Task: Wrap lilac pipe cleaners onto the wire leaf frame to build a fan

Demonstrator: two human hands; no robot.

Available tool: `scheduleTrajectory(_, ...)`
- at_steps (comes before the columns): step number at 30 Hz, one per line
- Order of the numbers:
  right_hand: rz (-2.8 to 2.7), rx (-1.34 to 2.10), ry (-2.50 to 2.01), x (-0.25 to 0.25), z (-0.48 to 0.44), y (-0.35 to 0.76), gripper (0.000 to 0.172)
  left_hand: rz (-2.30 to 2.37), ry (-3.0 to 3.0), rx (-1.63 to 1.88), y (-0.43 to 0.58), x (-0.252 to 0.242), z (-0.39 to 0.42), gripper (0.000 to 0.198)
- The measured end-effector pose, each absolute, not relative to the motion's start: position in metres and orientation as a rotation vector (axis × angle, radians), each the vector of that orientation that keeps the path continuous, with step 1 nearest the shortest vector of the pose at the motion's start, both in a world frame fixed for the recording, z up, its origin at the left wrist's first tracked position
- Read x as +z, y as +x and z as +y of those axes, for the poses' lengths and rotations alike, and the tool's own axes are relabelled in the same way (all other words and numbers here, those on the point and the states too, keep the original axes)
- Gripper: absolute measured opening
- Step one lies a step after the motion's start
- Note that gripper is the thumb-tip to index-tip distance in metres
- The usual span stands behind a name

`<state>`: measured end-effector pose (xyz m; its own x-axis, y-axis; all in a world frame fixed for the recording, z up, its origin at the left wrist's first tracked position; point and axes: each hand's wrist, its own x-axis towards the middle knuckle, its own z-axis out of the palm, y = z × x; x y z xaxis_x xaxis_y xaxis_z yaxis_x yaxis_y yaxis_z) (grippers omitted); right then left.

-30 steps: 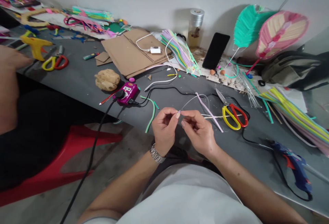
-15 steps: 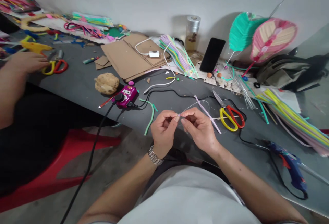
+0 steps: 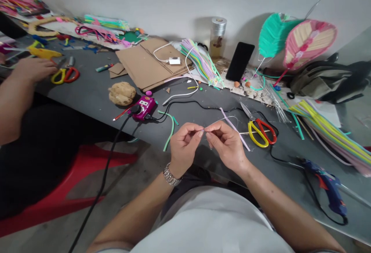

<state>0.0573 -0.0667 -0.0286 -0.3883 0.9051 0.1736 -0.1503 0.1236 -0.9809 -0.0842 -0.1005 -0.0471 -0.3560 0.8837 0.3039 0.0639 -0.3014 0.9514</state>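
My left hand (image 3: pixel 185 142) and my right hand (image 3: pixel 227 144) meet fingertip to fingertip above the table's front edge. Each is closed in a pinch on a tiny purple piece, mostly covered by the fingers. A thin whitish strand (image 3: pixel 216 120) runs out behind my right fingers; where it ends is unclear. On the table beside my right hand lies a lilac pipe cleaner (image 3: pixel 242 139). Scissors with one yellow and one red handle (image 3: pixel 259 139) rest just right of it, blades partly apart. Left of my left hand is a curved green pipe cleaner (image 3: pixel 171 131).
A blue glue gun (image 3: pixel 333 195) lies at right, its black cord crossing behind my hands. A purple power socket (image 3: pixel 145 106), a lumpy tan object (image 3: pixel 121 93) and cardboard (image 3: pixel 142 61) sit left. Pipe cleaner bundles (image 3: pixel 199 61) and a phone (image 3: pixel 240 61) stand behind. A co-worker's hand (image 3: pixel 34 69) is far left.
My fingertips have drawn closer together, and the purple piece shows less between them. The view has shifted slightly. The co-worker's hand stays near the other scissors.
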Motion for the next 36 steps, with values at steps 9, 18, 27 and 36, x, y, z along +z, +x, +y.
scheduleTrajectory(9, -1.453, 1.405, -0.868, -0.029, -0.07, 0.052, 0.02, 1.342, 1.22, 1.687, -0.085, -0.044, -0.1, 0.011)
scheduleTrajectory(18, -1.429, 1.432, -0.906, -0.024, -0.066, 0.051, 0.019, 1.345, 1.054, 1.736, -0.085, -0.047, -0.099, 0.013)
scheduleTrajectory(27, -1.372, 1.457, -0.948, -0.017, -0.068, 0.05, 0.021, 1.319, 1.099, 1.732, -0.084, -0.043, -0.103, 0.01)
scheduleTrajectory(36, -1.519, 1.594, -0.947, -0.005, -0.061, 0.063, 0.021, 1.29, 1.263, 1.724, -0.083, -0.042, -0.109, 0.008)
